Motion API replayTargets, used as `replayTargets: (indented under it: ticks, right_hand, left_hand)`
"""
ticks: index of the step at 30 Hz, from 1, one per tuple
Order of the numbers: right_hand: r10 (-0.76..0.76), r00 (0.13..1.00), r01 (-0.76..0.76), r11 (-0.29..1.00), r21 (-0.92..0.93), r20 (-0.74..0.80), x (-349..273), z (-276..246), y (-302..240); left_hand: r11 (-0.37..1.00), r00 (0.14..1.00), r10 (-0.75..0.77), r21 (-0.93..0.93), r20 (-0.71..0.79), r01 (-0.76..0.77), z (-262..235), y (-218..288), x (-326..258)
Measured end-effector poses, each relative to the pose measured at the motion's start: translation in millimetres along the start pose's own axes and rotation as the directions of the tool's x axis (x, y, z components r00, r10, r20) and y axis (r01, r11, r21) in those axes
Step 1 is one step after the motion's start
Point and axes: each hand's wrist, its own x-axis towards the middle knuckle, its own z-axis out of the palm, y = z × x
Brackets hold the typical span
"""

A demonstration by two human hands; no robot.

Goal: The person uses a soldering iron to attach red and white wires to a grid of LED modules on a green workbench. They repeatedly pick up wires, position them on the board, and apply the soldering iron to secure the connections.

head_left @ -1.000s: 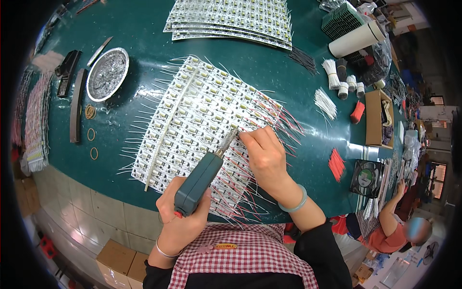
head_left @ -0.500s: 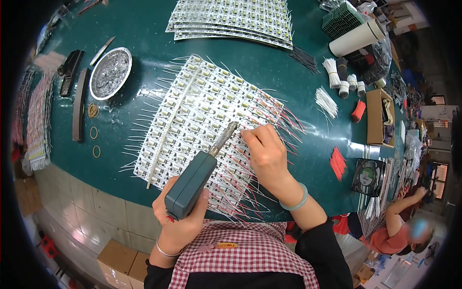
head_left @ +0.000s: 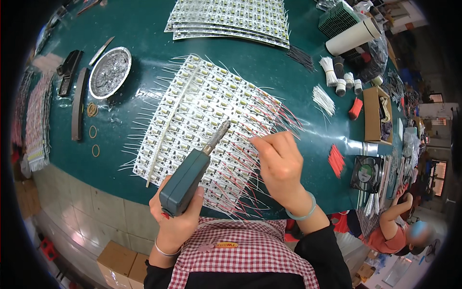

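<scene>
Teal-bodied soldering iron (head_left: 190,179) is sitting in the left hand (head_left: 179,222), fingers wrapped around the grip, tip angled up onto the panel of small circuit boards (head_left: 202,120) lying mid-table. Right hand (head_left: 279,164) is pinching fingertips narrow at a red wire (head_left: 250,144) beside the tip, likely steadying it for the joint. Wire ends are fanning past the panel's edges. Green table (head_left: 144,29) is offering open room between this panel and the stacked panels (head_left: 231,19) beyond; solder dish (head_left: 109,72) is sitting left.

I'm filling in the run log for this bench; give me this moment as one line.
left hand: grips soldering iron | right hand: pinches wire at circuit boards | tip: over boards | table: solder dish
</scene>
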Motion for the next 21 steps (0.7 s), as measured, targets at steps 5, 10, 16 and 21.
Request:
replayTargets:
  ticks: [5, 10, 16, 21]
  right_hand:
    - [-0.001, 1.0, -0.001, 0.998, 0.062, 0.03, -5.3, 27.8, 2.1]
    - [-0.013, 1.0, 0.012, 0.998, 0.054, 0.022, -9.0, 37.4, 5.0]
    - [-0.011, 0.999, 0.01, 1.0, 0.026, 0.042, -10.5, 37.2, 4.3]
    - [-0.013, 0.998, 0.011, 1.0, 0.022, 0.057, -10.2, 36.2, 3.6]
  left_hand:
    - [1.0, 0.999, 0.003, 0.02, 0.032, -0.004, -3.4, 0.5, -1.6]
    - [0.998, 0.998, -0.056, 0.022, 0.03, 0.055, -5.0, 2.9, -6.0]
    - [0.999, 0.998, -0.028, 0.039, 0.062, 0.026, -4.2, -5.0, -8.3]
    - [0.995, 0.996, -0.048, 0.091, 0.082, 0.04, -5.0, -3.5, -9.4]
